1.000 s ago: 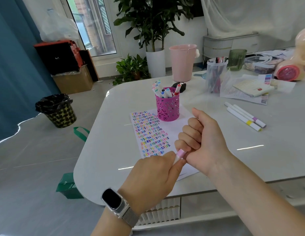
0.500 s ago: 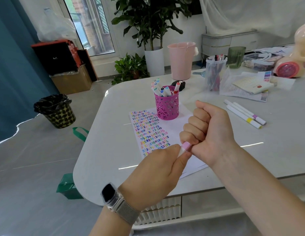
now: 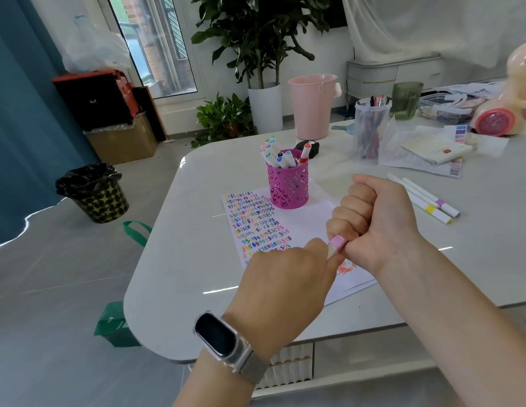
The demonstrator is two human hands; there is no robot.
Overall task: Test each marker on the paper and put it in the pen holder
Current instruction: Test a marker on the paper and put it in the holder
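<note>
A pink-banded marker [image 3: 335,245] is held between two hands above the near edge of the paper [image 3: 308,227]. The left hand [image 3: 285,286] is curled around one end, and the right hand [image 3: 376,221] is closed in a fist around the other end. Only a short bit of the marker is seen between them, so whether the cap is on or off cannot be told. It looks as if the cap is being pulled off or pushed on.

The pink pen holder [image 3: 288,186] is found at 12 o'clock from the hands, on the far end of the paper. It is already packed with markers [image 3: 280,155]. Two more white markers [image 3: 426,201] are left on the surface [image 3: 476,245] at 2 o'clock, near the right hand.

A few things could go wrong. If the cap is pulled too hard, the hands could fly apart and the pen holder could be knocked over, so all the markers would be spilled. If the tip is bare, ink could be rubbed on fingers or on the surface, not on the paper. The rows of colored squiggles [image 3: 255,221] fill much of the left side, so a new test mark could be put on top of old ones and be hard to see. If the cap is not pushed on tight, the marker could dry out in the holder. The holder is crowded, so a marker dropped in fast could bounce out.
</note>
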